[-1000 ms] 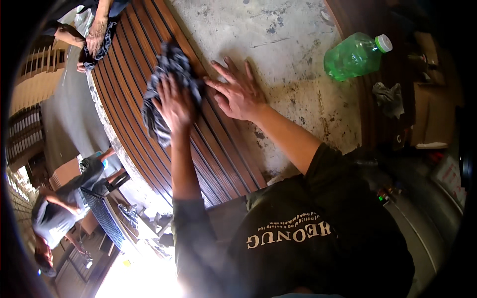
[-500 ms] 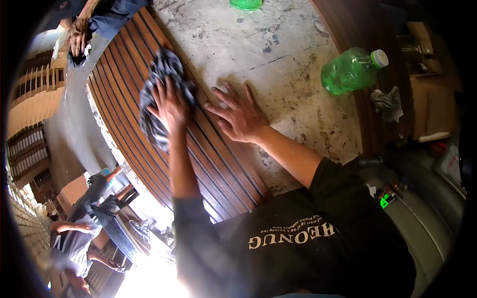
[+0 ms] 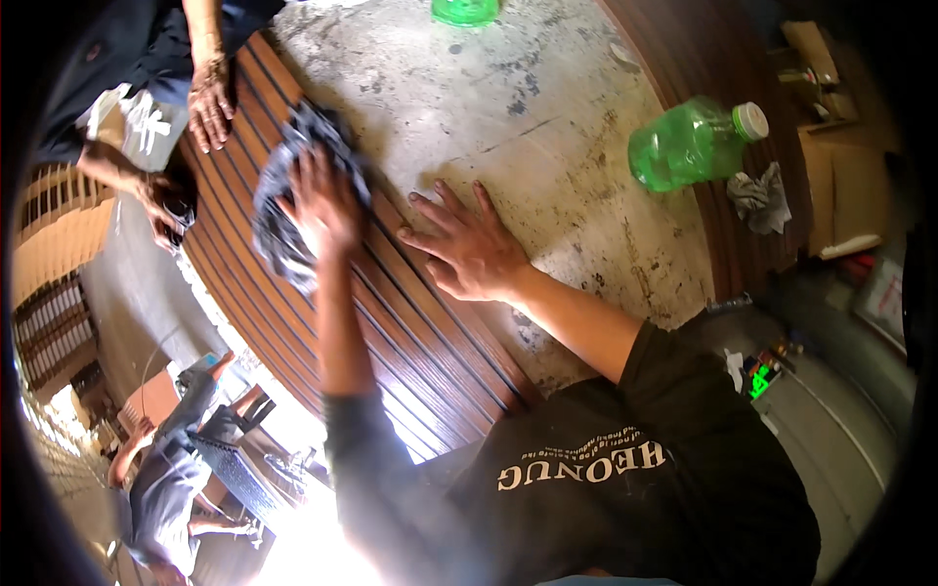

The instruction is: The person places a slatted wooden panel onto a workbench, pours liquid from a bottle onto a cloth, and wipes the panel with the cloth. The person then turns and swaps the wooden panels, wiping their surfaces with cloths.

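Observation:
My left hand (image 3: 327, 207) lies flat on a crumpled dark grey patterned rag (image 3: 278, 220), fingers stretched over it, pressing it on a brown slatted wood panel (image 3: 430, 332) with dark grooves. To its right is my right hand (image 3: 474, 244), open with fingers spread, by the panel's right edge and the stained grey tabletop (image 3: 547, 146). It holds nothing. Part of the rag is hidden under my left hand.
A green bottle with a white cap (image 3: 689, 145) lies by a second brown panel (image 3: 718, 234), near a crumpled white cloth (image 3: 760, 198). Another green container (image 3: 465, 10) stands at the far edge. A co-worker's hands (image 3: 210, 103) are at the panel's far left end. Another person (image 3: 171, 488) is at lower left.
My left hand and the rag have shifted slightly left. My right hand has barely moved. The co-worker has come closer, with one hand now over the panel's far end.

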